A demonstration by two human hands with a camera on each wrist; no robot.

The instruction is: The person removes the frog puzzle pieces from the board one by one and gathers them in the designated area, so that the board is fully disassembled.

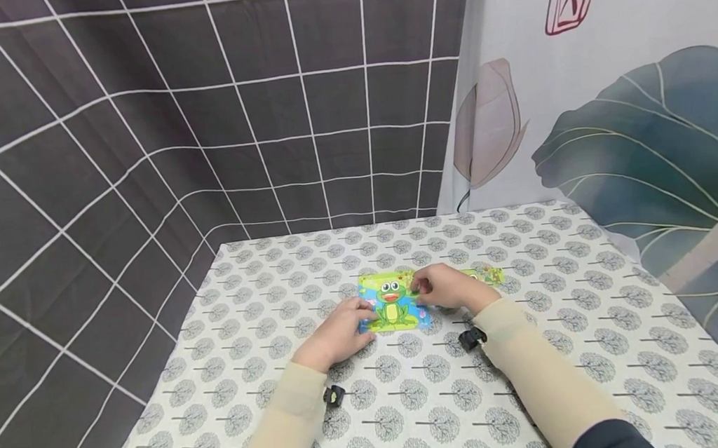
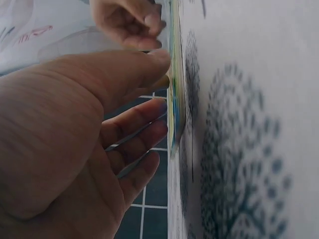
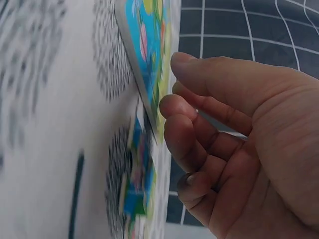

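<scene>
Frog puzzle board flat on the tree-print tablecloth, left hand pressing its near-left edge with straight fingers, right hand curled over its right edge, whether pinching a piece unclear

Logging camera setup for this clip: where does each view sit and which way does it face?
Head: above, looking forward and down at the table; both forearms, left hand, right hand on the frog puzzle.
Left wrist: along the left palm toward the puzzle's edge.
Right wrist: along the right hand's curled fingers.
All three share the puzzle.
</scene>
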